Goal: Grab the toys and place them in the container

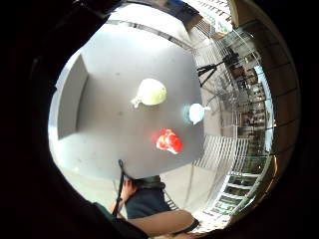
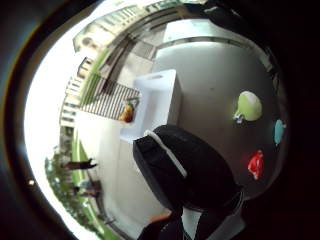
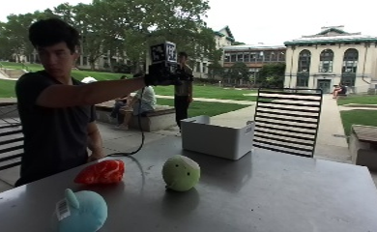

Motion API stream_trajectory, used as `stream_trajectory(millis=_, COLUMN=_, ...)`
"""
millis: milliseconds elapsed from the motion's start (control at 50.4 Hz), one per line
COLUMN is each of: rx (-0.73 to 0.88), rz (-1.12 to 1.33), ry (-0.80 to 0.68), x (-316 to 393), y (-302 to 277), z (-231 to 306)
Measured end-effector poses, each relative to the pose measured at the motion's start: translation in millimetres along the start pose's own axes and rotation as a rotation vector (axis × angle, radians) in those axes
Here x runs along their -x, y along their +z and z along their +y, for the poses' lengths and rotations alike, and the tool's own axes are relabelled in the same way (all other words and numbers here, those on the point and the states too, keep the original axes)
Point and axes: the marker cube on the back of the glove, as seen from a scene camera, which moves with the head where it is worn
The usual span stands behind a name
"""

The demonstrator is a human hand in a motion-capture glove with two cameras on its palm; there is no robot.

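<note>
**Raised hand, three toys on table, container at far edge**

Standing at the table (image 3: 285, 193), the person holds the gloved right hand (image 3: 157, 77) out at shoulder height, well above the tabletop and the container (image 3: 217, 137). Finger state: cannot tell; the hand is small in the outside view, and the thumb-side palm view shows only a black gloved part with a white strip close to the camera.

Nothing is seen held in the hand.

Outside view, taking the green toy (image 3: 181, 172) as clock centre:
- Red toy (image 3: 101, 172) at 9 o'clock, apart from it.
- Blue toy (image 3: 80, 211) at about 8 o'clock, nearest the camera, a white tag on its side.
- White container at about 1 o'clock, near the far table edge, open side up, a slot handle in its end wall.

All three toys lie on the table, outside the container. An orange object (image 2: 127, 112) shows inside the container in the thumb-side palm view.
</note>
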Motion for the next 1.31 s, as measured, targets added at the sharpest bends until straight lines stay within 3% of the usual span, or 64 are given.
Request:
stream_trajectory(millis=119, rx=-0.002, rz=0.004, ry=-0.038, x=4.0, y=-11.2, z=23.7)
stream_trajectory(millis=416, rx=-0.01, rz=0.012, ry=-0.038, x=-68.1, y=0.2, z=68.0)
stream_trajectory(millis=734, rx=-0.018, rz=0.027, ry=-0.01, x=-168.0, y=72.5, z=94.7)
stream_trajectory(millis=1309, rx=0.142, rz=-0.023, ry=0.096, x=-253.6, y=218.8, z=162.2)
